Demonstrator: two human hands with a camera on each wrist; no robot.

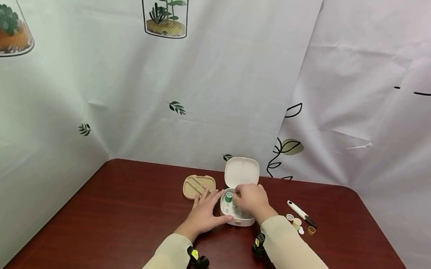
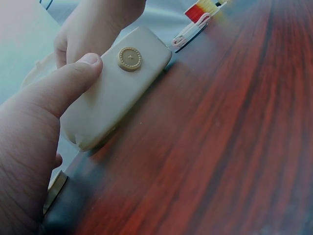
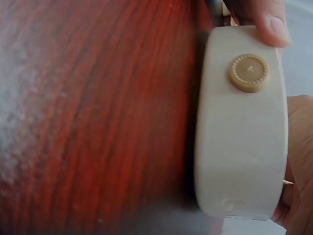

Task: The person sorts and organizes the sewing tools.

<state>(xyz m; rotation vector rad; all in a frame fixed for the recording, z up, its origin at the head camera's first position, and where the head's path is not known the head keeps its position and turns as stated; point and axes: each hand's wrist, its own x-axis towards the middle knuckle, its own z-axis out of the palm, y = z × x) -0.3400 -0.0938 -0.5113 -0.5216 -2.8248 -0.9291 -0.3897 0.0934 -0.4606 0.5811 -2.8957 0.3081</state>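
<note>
In my head view, the white box [image 1: 244,223] sits at two o'clock from the left hand [image 1: 204,215], whose spread fingers brace it, and I can't tell whether the curled right hand [image 1: 252,200] grips anything, but its knuckles, swinging toward nine, could topple the green spool [image 1: 228,197].

Long cream sleeves [image 1: 306,267], loosely creased — black wrist cameras [image 1: 201,265], a yellow patch [image 1: 194,254] on each
</note>
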